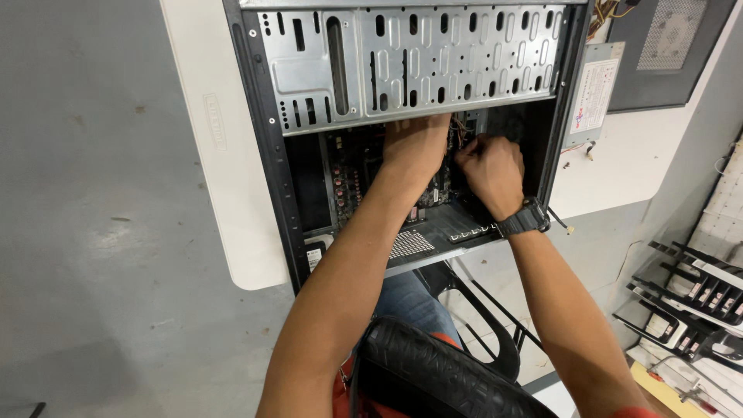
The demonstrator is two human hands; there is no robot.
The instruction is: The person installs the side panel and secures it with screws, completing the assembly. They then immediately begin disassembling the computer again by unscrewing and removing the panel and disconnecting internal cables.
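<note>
An open black computer case (pixel 263 139) lies on its side on a white table (pixel 224 193), its metal drive cage (pixel 410 62) across the top. Both my hands reach inside, over the dark motherboard (pixel 352 174). My left hand (pixel 414 147) goes under the edge of the drive cage, so its fingertips are hidden. My right hand (pixel 489 172), with a black wristwatch (pixel 525 218), is curled by a bundle of thin wires (pixel 463 130) just right of the left hand. What the fingers grip cannot be seen.
A grey power supply (pixel 594 97) with a white label lies to the right of the case. A black rack of flat parts (pixel 689 298) stands at the lower right. A black chair (pixel 464 310) and a dark bag (pixel 441 371) are below me.
</note>
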